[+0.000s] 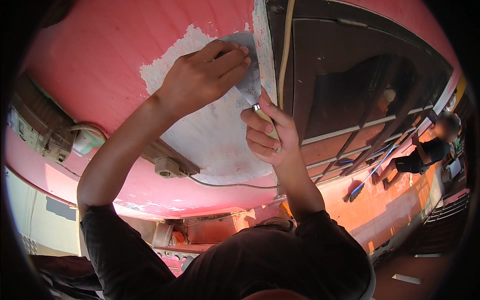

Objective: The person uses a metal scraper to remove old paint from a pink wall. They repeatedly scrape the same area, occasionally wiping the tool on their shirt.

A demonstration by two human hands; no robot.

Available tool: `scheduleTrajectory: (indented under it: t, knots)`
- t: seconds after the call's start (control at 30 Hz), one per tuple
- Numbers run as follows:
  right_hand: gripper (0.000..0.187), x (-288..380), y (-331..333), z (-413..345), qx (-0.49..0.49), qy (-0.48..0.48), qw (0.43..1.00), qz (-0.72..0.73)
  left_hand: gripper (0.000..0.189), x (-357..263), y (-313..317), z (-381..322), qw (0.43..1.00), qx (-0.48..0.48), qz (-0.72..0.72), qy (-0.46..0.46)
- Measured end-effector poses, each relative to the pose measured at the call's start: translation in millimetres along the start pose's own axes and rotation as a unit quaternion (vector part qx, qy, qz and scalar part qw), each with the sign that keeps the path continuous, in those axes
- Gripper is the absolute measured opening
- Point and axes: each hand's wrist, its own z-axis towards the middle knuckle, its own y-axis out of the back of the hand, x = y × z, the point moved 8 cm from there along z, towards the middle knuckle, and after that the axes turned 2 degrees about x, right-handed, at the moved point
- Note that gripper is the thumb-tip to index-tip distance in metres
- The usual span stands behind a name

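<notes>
A wide putty knife [252, 77] with a grey metal blade lies against the wall, its blade upward beside the door frame. My right hand [275, 129] is wrapped around its pale yellow handle [270, 120], just below the shiny ferrule. Bent fingers of my left hand [206, 73] bear on the face of the blade; the thumb is hidden, and the hand covers part of the blade's left side. Around both hands spreads a whitish-grey patch [213, 131] with a ragged edge on the pink painted wall [112, 56].
A dark door [318, 45] and a tan cable [285, 56] stand right of the patch. Below my left forearm, a socket [167, 167] sits by a brown board, with a thin cable [225, 185] running right. An electric meter box [41, 135] is far left. A person [422, 153] stands near a broom [354, 192].
</notes>
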Motion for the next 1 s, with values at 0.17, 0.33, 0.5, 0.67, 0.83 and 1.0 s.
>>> scheduleTrajectory:
  t: [0.17,0.33,0.5,0.67,0.83,1.0]
  knots:
    - [0.036,8,-19,18,0.021,0.015,0.998,0.051,0.017,25,2,14,1.0,-0.018,0.007,0.017]
    - [0.041,5,-15,-5,0.056,0.003,0.996,0.066,0.02,4,3,10,0.999,0.005,-0.029,0.031]
    - [0.043,-2,-8,-17,0.011,-0.003,0.996,0.091,0.015,-6,-1,1,0.999,-0.005,-0.002,0.032]
    - [0.042,7,-11,-4,0.049,-0.021,0.995,0.081,0.015,0,6,6,0.999,-0.011,0.017,0.041]
    - [0.042,-1,-10,-19,-0.038,-0.007,0.994,0.103,0.013,-10,4,5,0.999,-0.019,0.006,0.026]
    - [0.058,13,-23,17,-0.009,-0.017,0.993,0.115,0.02,21,9,21,0.996,-0.013,-0.005,0.086]
